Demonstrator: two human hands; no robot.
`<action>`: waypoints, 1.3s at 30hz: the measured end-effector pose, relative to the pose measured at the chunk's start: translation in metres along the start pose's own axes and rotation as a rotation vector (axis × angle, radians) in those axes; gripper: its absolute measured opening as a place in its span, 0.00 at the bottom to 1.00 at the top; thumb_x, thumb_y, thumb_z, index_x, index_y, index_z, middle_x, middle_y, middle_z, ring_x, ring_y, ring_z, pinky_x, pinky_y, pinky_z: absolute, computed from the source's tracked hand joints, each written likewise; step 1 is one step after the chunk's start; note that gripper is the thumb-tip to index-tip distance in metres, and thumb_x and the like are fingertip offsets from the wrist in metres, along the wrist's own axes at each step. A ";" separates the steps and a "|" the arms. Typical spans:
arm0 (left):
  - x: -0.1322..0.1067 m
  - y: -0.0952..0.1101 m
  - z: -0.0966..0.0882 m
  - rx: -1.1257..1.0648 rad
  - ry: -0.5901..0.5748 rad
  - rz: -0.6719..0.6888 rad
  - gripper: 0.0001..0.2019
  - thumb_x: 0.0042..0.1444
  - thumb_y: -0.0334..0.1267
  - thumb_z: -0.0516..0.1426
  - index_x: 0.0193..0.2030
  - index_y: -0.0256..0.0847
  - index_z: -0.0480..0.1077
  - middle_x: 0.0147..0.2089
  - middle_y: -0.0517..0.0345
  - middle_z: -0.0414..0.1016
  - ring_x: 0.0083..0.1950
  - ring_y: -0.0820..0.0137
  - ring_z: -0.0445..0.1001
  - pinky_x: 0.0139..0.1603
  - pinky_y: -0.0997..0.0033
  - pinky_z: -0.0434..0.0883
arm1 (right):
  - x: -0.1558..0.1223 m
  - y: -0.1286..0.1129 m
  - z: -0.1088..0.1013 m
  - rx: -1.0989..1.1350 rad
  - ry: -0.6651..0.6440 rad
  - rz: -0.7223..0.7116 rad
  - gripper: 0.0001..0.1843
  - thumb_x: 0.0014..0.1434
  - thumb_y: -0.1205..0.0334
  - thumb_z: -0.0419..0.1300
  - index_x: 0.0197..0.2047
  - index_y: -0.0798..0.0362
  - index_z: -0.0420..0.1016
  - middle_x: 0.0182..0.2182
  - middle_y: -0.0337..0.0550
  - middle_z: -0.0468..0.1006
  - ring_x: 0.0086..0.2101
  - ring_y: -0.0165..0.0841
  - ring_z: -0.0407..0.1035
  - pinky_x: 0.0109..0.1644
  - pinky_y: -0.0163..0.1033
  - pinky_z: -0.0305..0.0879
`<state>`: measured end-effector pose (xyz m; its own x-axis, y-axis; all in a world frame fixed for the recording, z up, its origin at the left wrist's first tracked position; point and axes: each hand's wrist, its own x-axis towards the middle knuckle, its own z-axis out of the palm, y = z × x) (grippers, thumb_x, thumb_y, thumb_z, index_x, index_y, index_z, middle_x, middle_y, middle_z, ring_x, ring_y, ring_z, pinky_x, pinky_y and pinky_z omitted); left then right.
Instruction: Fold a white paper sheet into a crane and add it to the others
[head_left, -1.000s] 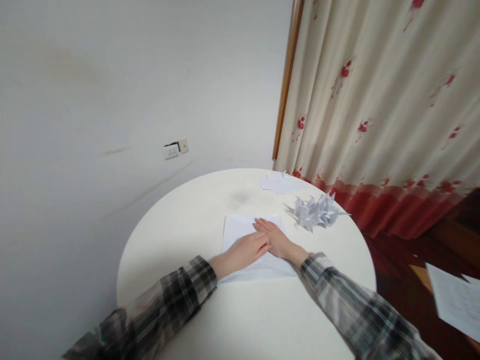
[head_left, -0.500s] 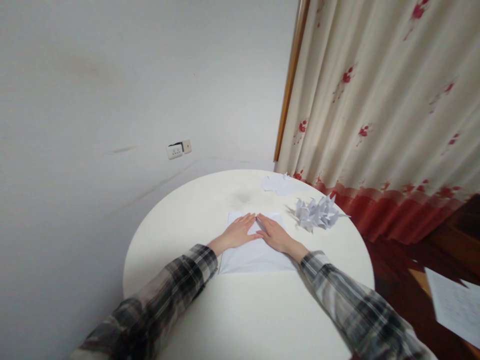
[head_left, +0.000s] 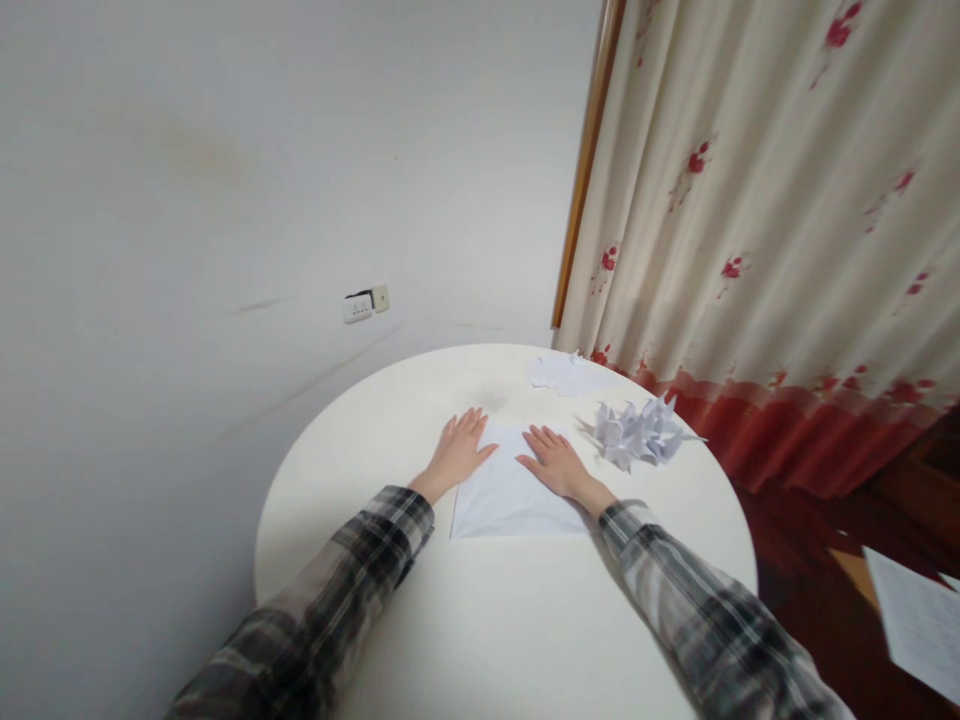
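so we've got a white paper sheet [head_left: 514,512] lying flat near the middle of the round white table [head_left: 480,625], and both hands are on it, well apart. our left hand [head_left: 456,450] lies across the left edge, fingers loosely spread, not pinching anything; our right hand [head_left: 556,466] is palm down on the right part, also not gripping. we'd guess it's super light, a bit springy, and prone to sliding on that smooth top, so flat palms seem smart. it'll probably crease or tear if yanked, so we'd take it by the near corners, thumb and fingertip. can't tell how many layers. watch the pile of origami cranes [head_left: 637,432] just right of it, those points look easily crushed.
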<state>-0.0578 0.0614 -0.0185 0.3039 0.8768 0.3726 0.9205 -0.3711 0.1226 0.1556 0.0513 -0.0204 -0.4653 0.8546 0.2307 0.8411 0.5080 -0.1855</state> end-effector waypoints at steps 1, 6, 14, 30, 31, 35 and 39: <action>-0.001 0.005 -0.002 0.007 0.047 0.051 0.25 0.57 0.45 0.46 0.60 0.36 0.53 0.65 0.48 0.48 0.66 0.63 0.42 0.64 0.57 0.39 | 0.000 0.000 0.001 0.010 0.010 -0.004 0.28 0.61 0.48 0.41 0.60 0.54 0.54 0.61 0.49 0.52 0.60 0.41 0.43 0.60 0.52 0.44; -0.008 0.041 -0.005 -0.100 0.031 0.228 0.24 0.58 0.41 0.45 0.60 0.36 0.51 0.64 0.47 0.51 0.65 0.66 0.47 0.63 0.62 0.47 | 0.012 0.010 0.010 0.138 0.177 -0.026 0.22 0.57 0.68 0.45 0.54 0.61 0.61 0.56 0.56 0.60 0.56 0.38 0.53 0.59 0.48 0.50; -0.019 0.060 0.004 -0.153 -0.209 0.259 0.30 0.57 0.52 0.42 0.60 0.31 0.52 0.64 0.39 0.49 0.65 0.60 0.45 0.62 0.58 0.47 | 0.008 0.001 0.004 0.283 0.369 -0.030 0.22 0.56 0.69 0.45 0.55 0.59 0.59 0.51 0.54 0.66 0.53 0.36 0.58 0.58 0.46 0.54; 0.000 0.000 0.007 -0.061 -0.191 -0.006 0.27 0.58 0.53 0.41 0.61 0.42 0.52 0.66 0.50 0.47 0.66 0.61 0.43 0.62 0.56 0.45 | -0.010 -0.001 -0.001 0.035 -0.016 -0.043 0.30 0.60 0.45 0.41 0.60 0.51 0.54 0.61 0.47 0.50 0.60 0.39 0.43 0.61 0.50 0.43; 0.000 -0.002 0.006 -0.048 -0.181 -0.049 0.28 0.57 0.53 0.41 0.61 0.41 0.52 0.66 0.48 0.46 0.66 0.60 0.43 0.62 0.55 0.45 | -0.011 0.001 -0.002 0.027 -0.014 -0.010 0.31 0.59 0.44 0.41 0.60 0.51 0.54 0.61 0.48 0.51 0.60 0.40 0.43 0.60 0.50 0.43; -0.001 -0.005 0.000 0.004 -0.117 -0.243 0.31 0.56 0.54 0.42 0.60 0.33 0.50 0.65 0.40 0.47 0.66 0.56 0.44 0.61 0.55 0.47 | -0.013 0.010 -0.005 -0.006 0.015 0.114 0.33 0.59 0.42 0.41 0.60 0.53 0.55 0.61 0.51 0.50 0.60 0.44 0.43 0.60 0.51 0.42; -0.002 -0.004 -0.006 -0.028 -0.036 -0.313 0.31 0.56 0.51 0.44 0.61 0.30 0.48 0.63 0.37 0.50 0.65 0.55 0.47 0.61 0.56 0.48 | -0.015 0.016 -0.008 -0.024 0.013 0.138 0.33 0.59 0.42 0.41 0.60 0.55 0.55 0.61 0.52 0.50 0.60 0.44 0.43 0.60 0.51 0.42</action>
<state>-0.0637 0.0593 -0.0144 0.0156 0.9599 0.2801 0.9636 -0.0891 0.2519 0.1784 0.0458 -0.0191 -0.3408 0.9147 0.2173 0.9035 0.3825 -0.1933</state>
